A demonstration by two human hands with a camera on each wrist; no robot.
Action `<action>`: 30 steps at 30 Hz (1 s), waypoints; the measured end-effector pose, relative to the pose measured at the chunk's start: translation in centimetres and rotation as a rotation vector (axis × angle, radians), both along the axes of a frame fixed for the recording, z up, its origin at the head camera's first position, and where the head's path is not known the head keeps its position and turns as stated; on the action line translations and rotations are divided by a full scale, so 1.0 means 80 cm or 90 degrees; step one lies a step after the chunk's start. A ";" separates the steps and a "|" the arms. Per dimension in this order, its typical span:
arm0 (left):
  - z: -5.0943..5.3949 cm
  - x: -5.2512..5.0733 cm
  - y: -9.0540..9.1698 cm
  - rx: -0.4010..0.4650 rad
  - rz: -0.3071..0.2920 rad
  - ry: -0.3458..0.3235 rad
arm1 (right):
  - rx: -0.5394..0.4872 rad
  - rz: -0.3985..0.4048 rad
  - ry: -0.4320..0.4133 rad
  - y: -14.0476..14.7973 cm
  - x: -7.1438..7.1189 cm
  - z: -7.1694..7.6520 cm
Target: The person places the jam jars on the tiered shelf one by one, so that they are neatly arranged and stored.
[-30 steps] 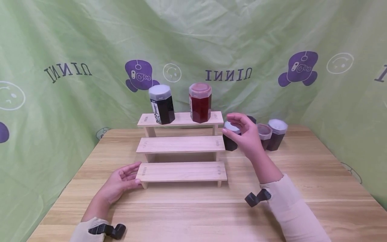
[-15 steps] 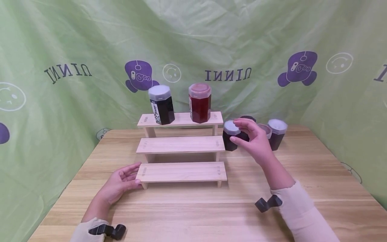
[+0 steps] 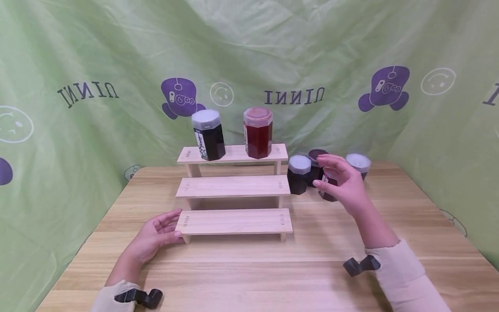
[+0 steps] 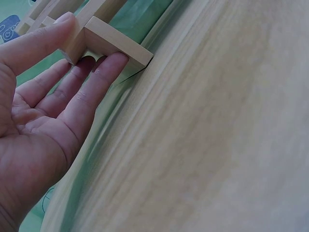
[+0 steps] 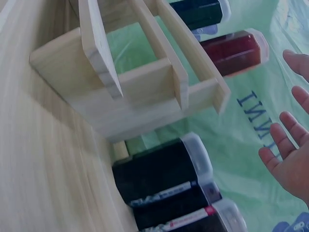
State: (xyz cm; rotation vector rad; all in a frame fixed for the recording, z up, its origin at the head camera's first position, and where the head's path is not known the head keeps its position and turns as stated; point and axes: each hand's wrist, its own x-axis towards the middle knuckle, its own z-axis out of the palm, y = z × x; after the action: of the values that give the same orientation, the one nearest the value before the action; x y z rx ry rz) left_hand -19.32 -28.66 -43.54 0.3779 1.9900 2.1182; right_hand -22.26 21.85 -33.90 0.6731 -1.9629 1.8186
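Now the right hand (image 3: 348, 187) hovers at 3 o'clock from the wooden shelf (image 3: 234, 221), 12 o'clock lying farthest from the person; half a second ago it is closer in. Its outward shift bares the white-lidded jar (image 3: 298, 175) just beside the shelf and more of the dark-lidded jar (image 3: 318, 154), and leaves a labelled jar (image 3: 327, 193) nearest its fingertips. The far jar (image 3: 358, 161), also white-lidded, is now partly covered. The fingers stand apart and, in the right wrist view, touch nothing; the reach, as judged, passes from jar to jar with none lifted. At 8 o'clock the left hand (image 3: 155, 234) keeps the end of the lowest step between thumb and fingers, so the shelf appears steadied. On the top step, the black jar (image 3: 212, 141) at 11 o'clock and the red jar (image 3: 259, 138) at 1 o'clock remain in place.

The tabletop (image 3: 241, 279) is pale, grained wood. A creased green cloth (image 3: 249, 47) surrounds it from 9 through 12 to 3 o'clock, printed with purple figures, smiling faces and mirror-reversed lettering.
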 end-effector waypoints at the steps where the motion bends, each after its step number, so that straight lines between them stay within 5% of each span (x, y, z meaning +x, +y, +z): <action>1: 0.000 0.000 0.000 0.001 0.000 -0.001 | -0.006 0.001 0.001 0.003 0.001 0.000; 15: 0.001 -0.001 0.001 0.007 0.005 -0.004 | -0.072 -0.006 -0.008 0.038 0.007 -0.009; 30: -0.001 -0.001 0.000 0.022 -0.004 0.002 | -0.073 -0.022 -0.044 0.072 0.006 -0.011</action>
State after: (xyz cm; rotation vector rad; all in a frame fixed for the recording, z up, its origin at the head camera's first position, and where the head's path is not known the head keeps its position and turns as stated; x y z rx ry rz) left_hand -19.38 -28.65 -43.61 0.3926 1.9527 2.1517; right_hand -21.82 27.62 -34.80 0.5451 -1.8837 1.9401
